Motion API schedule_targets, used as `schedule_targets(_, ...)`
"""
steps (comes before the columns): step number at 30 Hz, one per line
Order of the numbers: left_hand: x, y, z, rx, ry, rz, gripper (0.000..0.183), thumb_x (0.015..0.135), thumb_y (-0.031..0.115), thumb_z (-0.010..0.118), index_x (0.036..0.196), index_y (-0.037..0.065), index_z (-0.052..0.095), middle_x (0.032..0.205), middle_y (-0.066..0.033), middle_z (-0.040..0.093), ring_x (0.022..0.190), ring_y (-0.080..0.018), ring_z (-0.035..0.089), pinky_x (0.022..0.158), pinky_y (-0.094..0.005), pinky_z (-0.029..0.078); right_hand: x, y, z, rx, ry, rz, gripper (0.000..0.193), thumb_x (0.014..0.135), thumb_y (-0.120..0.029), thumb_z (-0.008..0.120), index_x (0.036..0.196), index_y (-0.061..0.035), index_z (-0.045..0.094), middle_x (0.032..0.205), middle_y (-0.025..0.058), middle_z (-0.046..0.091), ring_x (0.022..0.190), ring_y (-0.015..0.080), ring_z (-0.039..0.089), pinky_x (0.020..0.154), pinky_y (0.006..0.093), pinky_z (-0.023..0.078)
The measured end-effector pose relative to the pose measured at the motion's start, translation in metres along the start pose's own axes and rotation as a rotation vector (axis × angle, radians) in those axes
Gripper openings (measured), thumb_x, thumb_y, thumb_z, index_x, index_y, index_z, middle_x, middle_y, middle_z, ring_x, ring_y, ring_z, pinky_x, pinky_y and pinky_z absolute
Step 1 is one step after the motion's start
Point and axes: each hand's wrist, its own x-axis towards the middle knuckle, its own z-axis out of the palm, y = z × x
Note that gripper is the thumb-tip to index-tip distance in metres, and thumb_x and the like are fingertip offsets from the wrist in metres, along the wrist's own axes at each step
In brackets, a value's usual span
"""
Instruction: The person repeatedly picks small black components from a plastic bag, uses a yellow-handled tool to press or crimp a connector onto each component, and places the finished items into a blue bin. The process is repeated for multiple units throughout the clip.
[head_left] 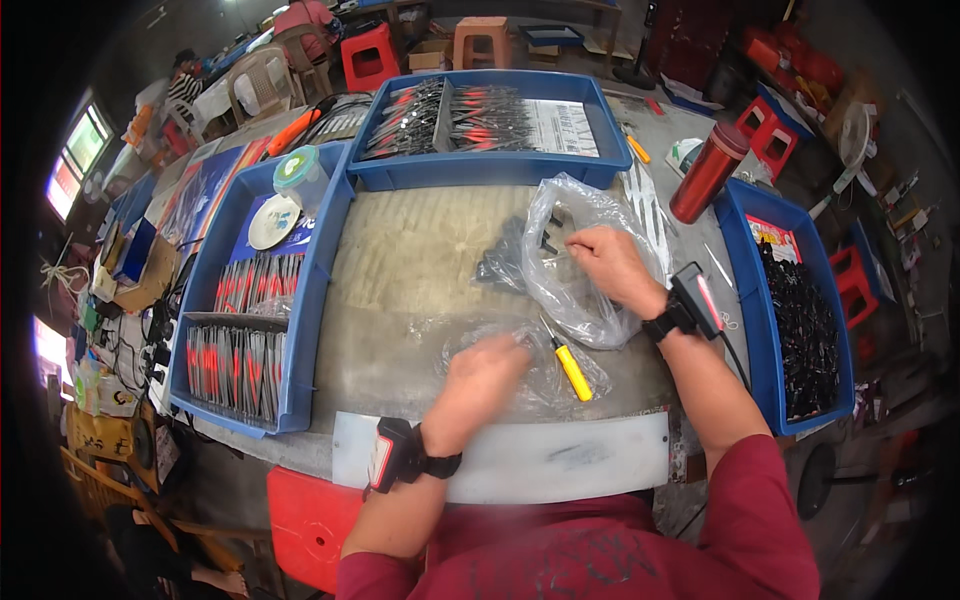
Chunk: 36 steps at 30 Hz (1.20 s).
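Observation:
My right hand point(615, 268) is closed, its fingertips pinched together over the mouth of a clear plastic bag point(570, 310). What those fingers hold, if anything, is hidden. Small dark pieces point(502, 262) lie in a loose pile at the bag's left side. Motion smears my left hand point(485, 385), which is over the near middle of the table beside thin clear plastic film point(455, 345). Between the two hands a screwdriver point(571, 371) with a yellow handle rests on the film, its tip pointing away from me.
Blue trays of black-and-red slim parts stand at the left point(300, 400) and far side point(480, 172); another blue tray point(735, 230) at right holds black parts. A red thermos point(710, 172) stands near the far right. A pale strip point(540, 458) lines the near edge.

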Motion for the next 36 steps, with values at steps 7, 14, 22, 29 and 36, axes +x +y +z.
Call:
schedule_targets(7,-0.001,0.001,-0.002,-0.025,-0.035,-0.041,0.006,0.076,0.008,0.058,0.082,0.006,0.058,0.079,-0.0088,0.055,0.076,-0.0295,0.057,0.064,-0.0392,0.047,0.024,0.011,0.049,-0.178,-0.025,-0.014,0.016,0.076,-0.011,0.058,0.088,-0.0010,0.061,0.083,0.0200,0.057,0.082,0.0379,0.055,0.072,0.0443,0.045)
schedule_targets(14,0.000,0.004,-0.005,-0.060,-0.044,-0.057,0.007,0.075,0.004,0.055,0.082,0.005,0.054,0.080,-0.0107,0.054,0.077,-0.0316,0.056,0.065,-0.0404,0.046,0.028,0.001,0.045,-0.176,-0.085,0.075,0.015,0.075,-0.009,0.057,0.083,0.0042,0.056,0.085,0.0239,0.059,0.083,0.0401,0.056,0.075,0.0456,0.044)
schedule_targets(22,-0.001,0.004,-0.006,-0.167,-0.005,-0.059,0.006,0.079,0.005,0.056,0.084,0.005,0.053,0.080,-0.0121,0.053,0.075,-0.0341,0.055,0.064,-0.0406,0.045,0.007,-0.012,0.018,-0.138,-0.123,0.015,0.027,0.076,-0.009,0.053,0.099,0.0032,0.058,0.087,0.0255,0.060,0.085,0.0396,0.058,0.076,0.0438,0.046)
schedule_targets(29,0.003,0.006,-0.010,-0.208,0.065,-0.065,0.006,0.079,0.003,0.058,0.082,0.003,0.053,0.079,-0.0123,0.053,0.073,-0.0339,0.054,0.063,-0.0387,0.045,-0.014,-0.030,-0.014,0.237,-0.022,0.237,0.026,0.072,-0.009,0.055,0.095,0.0029,0.057,0.068,0.0118,0.057,0.061,0.0192,0.055,0.058,0.0305,0.044)
schedule_targets(36,0.007,0.003,-0.012,-0.265,0.128,-0.164,0.005,0.079,-0.001,0.056,0.079,0.002,0.052,0.077,-0.0122,0.053,0.071,-0.0301,0.055,0.063,-0.0355,0.045,-0.054,-0.063,-0.024,0.711,-0.182,0.323,0.024,0.083,-0.003,0.058,0.107,-0.0003,0.056,0.081,-0.0034,0.052,0.070,0.0013,0.048,0.060,0.0169,0.040)
